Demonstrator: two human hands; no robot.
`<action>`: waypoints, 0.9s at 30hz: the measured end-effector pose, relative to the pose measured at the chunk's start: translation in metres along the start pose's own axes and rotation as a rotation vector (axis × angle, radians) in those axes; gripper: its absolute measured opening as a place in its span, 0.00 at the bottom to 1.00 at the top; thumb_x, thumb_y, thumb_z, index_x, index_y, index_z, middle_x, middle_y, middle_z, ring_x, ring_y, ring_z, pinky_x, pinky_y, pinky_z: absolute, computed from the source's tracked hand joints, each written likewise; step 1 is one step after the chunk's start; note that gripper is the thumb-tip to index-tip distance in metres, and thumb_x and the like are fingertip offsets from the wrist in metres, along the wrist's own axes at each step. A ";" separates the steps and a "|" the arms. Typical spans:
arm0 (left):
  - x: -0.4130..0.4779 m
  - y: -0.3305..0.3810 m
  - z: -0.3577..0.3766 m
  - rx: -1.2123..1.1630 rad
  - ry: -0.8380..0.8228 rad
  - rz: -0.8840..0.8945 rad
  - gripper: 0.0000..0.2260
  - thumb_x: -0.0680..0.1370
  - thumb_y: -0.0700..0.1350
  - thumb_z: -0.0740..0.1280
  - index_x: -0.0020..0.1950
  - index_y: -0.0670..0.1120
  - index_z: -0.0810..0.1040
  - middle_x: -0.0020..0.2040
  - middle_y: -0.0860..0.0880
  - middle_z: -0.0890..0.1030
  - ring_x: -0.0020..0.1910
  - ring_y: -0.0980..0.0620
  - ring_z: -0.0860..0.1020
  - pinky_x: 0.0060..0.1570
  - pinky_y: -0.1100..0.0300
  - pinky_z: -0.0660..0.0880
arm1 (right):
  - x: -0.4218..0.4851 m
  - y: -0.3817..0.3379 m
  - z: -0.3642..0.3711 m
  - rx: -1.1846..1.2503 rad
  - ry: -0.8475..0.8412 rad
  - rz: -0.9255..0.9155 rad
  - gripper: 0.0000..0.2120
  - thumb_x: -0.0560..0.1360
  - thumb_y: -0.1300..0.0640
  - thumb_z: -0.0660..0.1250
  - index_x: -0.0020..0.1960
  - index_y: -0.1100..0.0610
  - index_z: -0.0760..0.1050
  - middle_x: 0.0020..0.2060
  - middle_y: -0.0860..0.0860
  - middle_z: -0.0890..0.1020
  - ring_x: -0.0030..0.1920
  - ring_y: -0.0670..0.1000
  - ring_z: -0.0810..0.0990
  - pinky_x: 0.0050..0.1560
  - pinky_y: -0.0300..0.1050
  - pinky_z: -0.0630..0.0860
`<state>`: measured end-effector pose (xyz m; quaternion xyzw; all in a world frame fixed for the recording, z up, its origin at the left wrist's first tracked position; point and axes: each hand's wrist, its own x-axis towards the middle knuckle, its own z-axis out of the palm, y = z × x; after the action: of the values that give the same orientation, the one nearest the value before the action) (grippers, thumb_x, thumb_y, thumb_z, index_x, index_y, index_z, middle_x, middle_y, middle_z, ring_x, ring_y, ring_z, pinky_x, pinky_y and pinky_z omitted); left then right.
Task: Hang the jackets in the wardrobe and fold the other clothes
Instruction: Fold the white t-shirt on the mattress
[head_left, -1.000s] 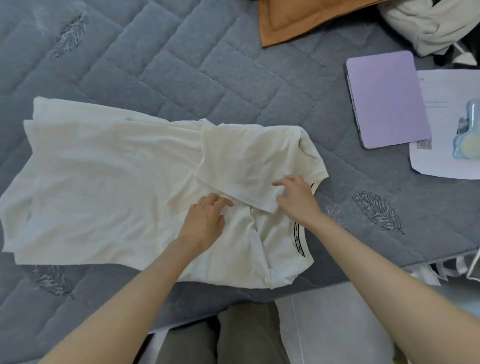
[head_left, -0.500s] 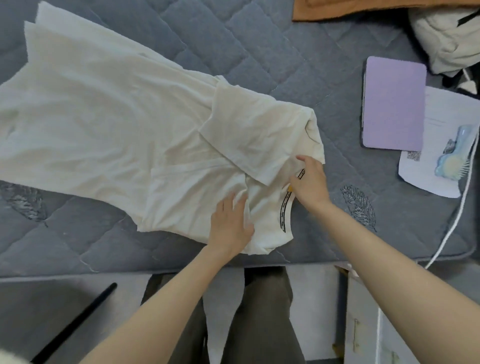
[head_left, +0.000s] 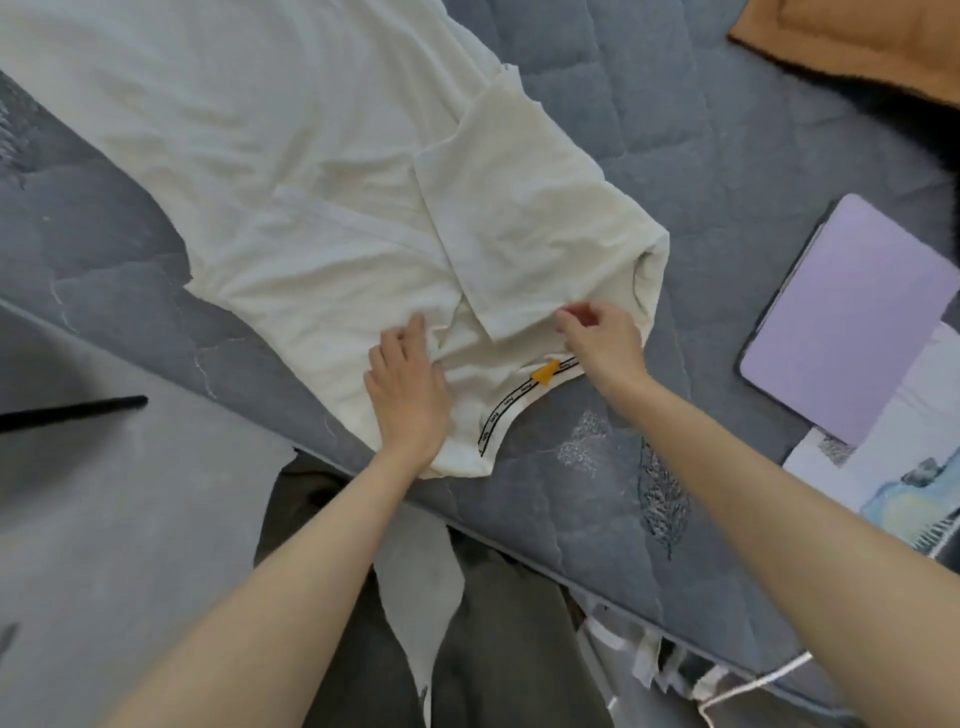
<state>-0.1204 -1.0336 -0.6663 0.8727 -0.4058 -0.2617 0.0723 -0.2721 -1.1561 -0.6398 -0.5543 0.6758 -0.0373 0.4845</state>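
At the near edge of the bed, the shirt is pressed down by the left hand, fingers straight. Its folded sleeve is pinched by the right hand just beyond, and the rest is spread across the bed.

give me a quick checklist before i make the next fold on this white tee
1. Left hand flat on the white t-shirt, pinning it: ok
2. Right hand really pinching the folded sleeve: cannot tell
3. Sleeve folded in over the body: ok
4. Fabric smooth near the collar: not ok, wrinkled
5. Purple tablet case clear of the shirt: ok
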 end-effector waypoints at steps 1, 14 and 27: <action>0.000 -0.003 0.000 0.012 0.014 0.005 0.25 0.77 0.40 0.63 0.73 0.47 0.63 0.62 0.44 0.69 0.56 0.44 0.68 0.50 0.53 0.66 | 0.001 -0.003 0.006 -0.031 -0.037 -0.079 0.06 0.78 0.53 0.65 0.52 0.52 0.78 0.46 0.46 0.80 0.44 0.41 0.77 0.43 0.30 0.71; -0.053 -0.053 -0.004 -0.001 0.065 0.005 0.24 0.74 0.32 0.63 0.69 0.48 0.71 0.48 0.45 0.69 0.46 0.46 0.69 0.44 0.52 0.70 | 0.040 -0.042 0.079 -0.868 -0.059 -1.011 0.12 0.71 0.68 0.63 0.50 0.58 0.79 0.52 0.56 0.77 0.50 0.59 0.73 0.44 0.49 0.68; -0.095 -0.064 0.022 0.070 0.120 0.064 0.17 0.67 0.39 0.70 0.55 0.42 0.77 0.60 0.41 0.73 0.60 0.39 0.71 0.61 0.48 0.64 | -0.001 0.006 0.044 -0.906 -0.210 -0.964 0.13 0.73 0.66 0.61 0.53 0.57 0.78 0.52 0.52 0.78 0.53 0.57 0.73 0.50 0.48 0.65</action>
<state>-0.1394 -0.9184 -0.6694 0.8753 -0.4375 -0.1921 0.0741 -0.2460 -1.1321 -0.6660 -0.9434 0.2508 0.0920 0.1965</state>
